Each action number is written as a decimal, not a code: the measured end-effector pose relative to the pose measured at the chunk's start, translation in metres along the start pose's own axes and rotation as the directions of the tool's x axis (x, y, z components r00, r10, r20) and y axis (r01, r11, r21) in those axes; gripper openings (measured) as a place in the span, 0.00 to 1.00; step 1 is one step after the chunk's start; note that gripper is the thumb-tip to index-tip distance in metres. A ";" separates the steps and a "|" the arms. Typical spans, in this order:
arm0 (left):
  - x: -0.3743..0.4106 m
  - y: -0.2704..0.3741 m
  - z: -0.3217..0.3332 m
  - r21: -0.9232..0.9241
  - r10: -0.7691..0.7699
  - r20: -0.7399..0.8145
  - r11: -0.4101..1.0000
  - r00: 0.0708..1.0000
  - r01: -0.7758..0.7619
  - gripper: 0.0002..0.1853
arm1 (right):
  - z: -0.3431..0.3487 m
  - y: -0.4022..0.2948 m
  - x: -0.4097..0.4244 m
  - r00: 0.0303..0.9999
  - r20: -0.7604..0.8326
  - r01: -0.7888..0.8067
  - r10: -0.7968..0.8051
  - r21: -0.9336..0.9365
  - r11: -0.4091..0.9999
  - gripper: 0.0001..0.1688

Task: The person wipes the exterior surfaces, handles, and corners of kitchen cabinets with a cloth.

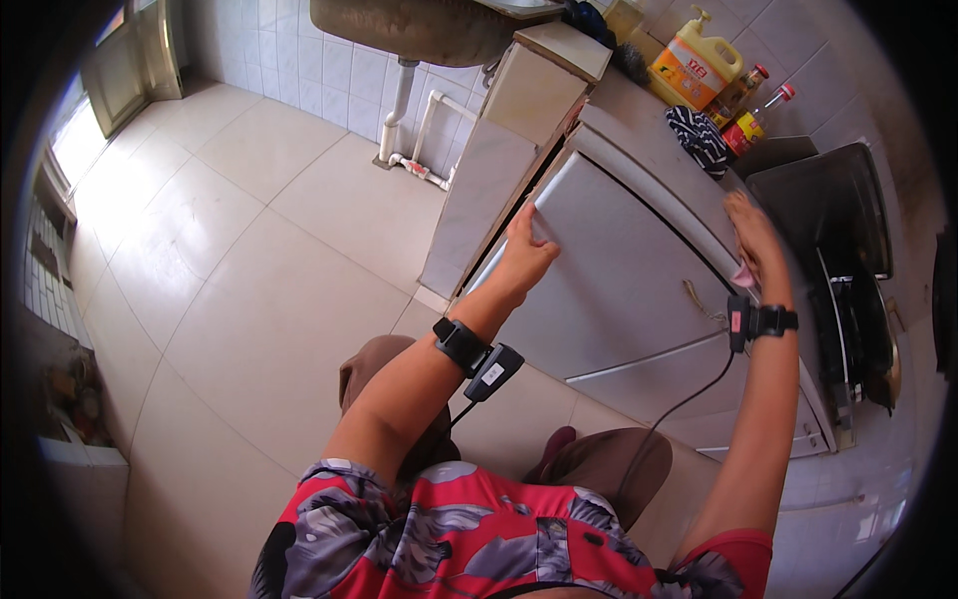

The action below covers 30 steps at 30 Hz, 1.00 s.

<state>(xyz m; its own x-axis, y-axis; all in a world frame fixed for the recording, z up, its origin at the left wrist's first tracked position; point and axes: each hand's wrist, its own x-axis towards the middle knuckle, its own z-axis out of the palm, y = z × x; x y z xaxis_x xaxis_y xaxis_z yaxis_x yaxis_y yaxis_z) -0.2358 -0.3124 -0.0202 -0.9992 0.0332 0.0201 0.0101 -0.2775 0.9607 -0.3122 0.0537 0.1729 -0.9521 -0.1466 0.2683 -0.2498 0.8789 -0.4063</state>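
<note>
My left hand is at the upper left edge of a pale grey door on a low unit, fingertips by the rim, thumb and index finger apart. A dark gap runs beside that edge. A short cord loop hangs on the door's right part. At the right, my right hand rests on the unit's top edge, with a pink cloth showing beneath its palm; the grip is partly hidden. Both wrists wear black straps with small cabled devices.
Beyond my right hand are a striped cloth, a yellow pump jug, bottles and a dark tray. A metal sink with white pipes stands above the tiled floor. Pans lean at far right.
</note>
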 end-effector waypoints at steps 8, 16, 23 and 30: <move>-0.003 0.008 -0.001 0.034 -0.007 0.005 0.999 1.000 0.007 0.40 | 0.072 -0.175 0.030 0.946 0.089 0.315 -0.312 -0.029 0.949 0.20; 0.006 -0.003 -0.009 -0.124 -0.034 -0.011 0.992 0.999 0.032 0.33 | 0.137 -0.206 -0.020 0.584 -0.266 0.491 -0.767 -0.636 0.595 0.25; 0.012 -0.010 -0.009 -0.243 -0.040 -0.013 0.969 0.999 0.036 0.33 | 0.172 -0.184 -0.047 0.464 -0.217 0.444 -0.859 -0.782 0.437 0.21; 0.005 0.001 0.001 -0.092 0.016 -0.255 0.995 0.967 -0.041 0.34 | 0.232 -0.131 -0.068 0.565 -0.089 0.526 -0.821 -0.727 0.441 0.17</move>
<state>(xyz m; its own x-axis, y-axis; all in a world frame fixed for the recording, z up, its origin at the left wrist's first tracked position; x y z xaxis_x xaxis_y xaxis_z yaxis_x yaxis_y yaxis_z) -0.2406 -0.3112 -0.0189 -0.9755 -0.2172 -0.0355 0.0476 -0.3660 0.9294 -0.2559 -0.1570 0.0050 -0.3171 -0.7638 0.5623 -0.4827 0.6403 0.5975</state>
